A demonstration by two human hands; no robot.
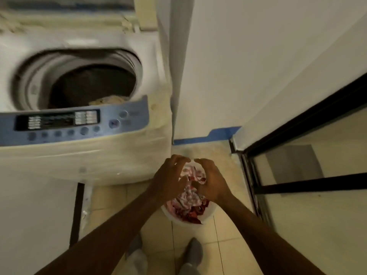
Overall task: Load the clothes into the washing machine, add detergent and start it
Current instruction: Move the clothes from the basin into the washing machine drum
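We count one white basin [206, 216] on the tiled floor, heaped with pink-white and red clothes [190, 197], just right of the one washing machine [79, 161]. Our two hands reach into it: the left hand [168, 180] and the right hand [213, 181], each grip curled and spread over the clothes; whether they pinch cloth we cannot tell. The machine's lid stands up, its drum [89, 86] open, one pale garment inside. A black-framed glass door [297, 175] hems the basin's right; open floor lies nearer us.
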